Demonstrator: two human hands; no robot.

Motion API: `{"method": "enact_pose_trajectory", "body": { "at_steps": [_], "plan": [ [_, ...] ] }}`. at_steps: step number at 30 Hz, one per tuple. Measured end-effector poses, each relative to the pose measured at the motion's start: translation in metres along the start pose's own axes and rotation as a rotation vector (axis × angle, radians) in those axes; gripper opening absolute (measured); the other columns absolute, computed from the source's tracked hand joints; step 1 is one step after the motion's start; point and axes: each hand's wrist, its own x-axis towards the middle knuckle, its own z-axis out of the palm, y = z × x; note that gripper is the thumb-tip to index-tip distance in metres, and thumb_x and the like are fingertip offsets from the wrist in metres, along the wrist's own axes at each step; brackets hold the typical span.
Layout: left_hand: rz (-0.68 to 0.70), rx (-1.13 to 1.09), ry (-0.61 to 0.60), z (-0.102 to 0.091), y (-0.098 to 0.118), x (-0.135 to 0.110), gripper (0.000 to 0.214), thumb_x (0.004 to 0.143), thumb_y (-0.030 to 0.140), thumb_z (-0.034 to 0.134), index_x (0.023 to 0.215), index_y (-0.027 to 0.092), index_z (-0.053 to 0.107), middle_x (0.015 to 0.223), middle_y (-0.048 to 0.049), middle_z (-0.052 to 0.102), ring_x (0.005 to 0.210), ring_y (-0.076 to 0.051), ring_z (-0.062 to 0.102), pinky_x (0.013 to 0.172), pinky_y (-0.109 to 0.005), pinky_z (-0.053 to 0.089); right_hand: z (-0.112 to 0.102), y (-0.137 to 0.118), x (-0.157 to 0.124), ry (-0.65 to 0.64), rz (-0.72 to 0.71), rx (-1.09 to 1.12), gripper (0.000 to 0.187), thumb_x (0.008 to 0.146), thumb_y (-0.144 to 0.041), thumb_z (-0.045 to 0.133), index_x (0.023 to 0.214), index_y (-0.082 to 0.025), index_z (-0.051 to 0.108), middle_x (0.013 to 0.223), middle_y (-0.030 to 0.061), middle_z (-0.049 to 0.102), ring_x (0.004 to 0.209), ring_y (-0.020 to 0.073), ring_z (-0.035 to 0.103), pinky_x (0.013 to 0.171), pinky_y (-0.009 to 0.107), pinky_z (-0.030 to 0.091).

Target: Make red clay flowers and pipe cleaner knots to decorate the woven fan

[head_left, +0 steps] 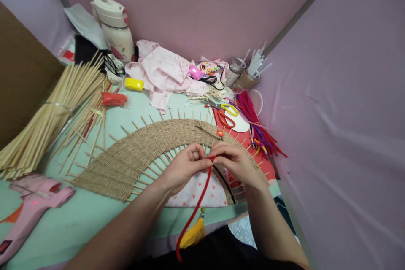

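Observation:
Between my two hands is a red pipe cleaner (202,196), its long tail hanging down toward my lap. My left hand (193,161) pinches it near its upper end between thumb and fingers. Right beside it, my right hand (230,158) pinches the same end, where a small bend shows. Under the hands lies a fan-shaped woven piece (136,156) of tan cord on wooden sticks. A small red flower (220,133) with a yellow centre sits on its weave. Below the arch is a dotted cloth (196,190) with a black edge, partly hidden by my hands.
A pink glue gun (38,206) lies at left below a bundle of wooden sticks (53,114). Scissors (226,114) and loose pipe cleaners (253,114) lie at right. A white bottle (115,29) and pink cloth (161,65) stand at the back. A yellow tassel (193,234) hangs in front.

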Motion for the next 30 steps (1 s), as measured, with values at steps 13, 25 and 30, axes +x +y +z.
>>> {"method": "enact_pose_trajectory", "body": {
  "at_steps": [13, 25, 30],
  "plan": [
    [0.138, 0.339, 0.104, 0.008, 0.016, -0.007, 0.031, 0.068, 0.024, 0.078, 0.074, 0.019, 0.047, 0.072, 0.0041, 0.059, 0.073, -0.011, 0.058, 0.073, -0.025, 0.046, -0.004, -0.015, -0.004, 0.017, -0.315, -0.420, 0.015, 0.092, -0.023, 0.059, 0.101, -0.023, 0.071, 0.085, 0.0060, 0.070, 0.081, 0.0176, 0.063, 0.073, 0.032, 0.051],
    [0.145, 0.431, 0.077, 0.005, 0.017, -0.011, 0.027, 0.070, 0.024, 0.076, 0.074, 0.020, 0.049, 0.074, 0.0027, 0.059, 0.073, -0.013, 0.057, 0.071, -0.027, 0.046, -0.004, -0.021, -0.009, -0.038, -0.436, -0.595, 0.017, 0.092, -0.018, 0.058, 0.107, -0.021, 0.066, 0.090, 0.0068, 0.070, 0.081, 0.0172, 0.059, 0.073, 0.033, 0.047],
    [0.174, 0.495, 0.095, 0.002, 0.013, -0.013, 0.025, 0.071, 0.022, 0.074, 0.075, 0.020, 0.050, 0.075, 0.0024, 0.060, 0.074, -0.014, 0.057, 0.072, -0.028, 0.046, -0.003, -0.025, -0.010, -0.072, -0.434, -0.689, 0.017, 0.092, -0.016, 0.057, 0.106, -0.020, 0.067, 0.090, 0.0067, 0.071, 0.082, 0.0182, 0.059, 0.073, 0.034, 0.046]
  ]
}}
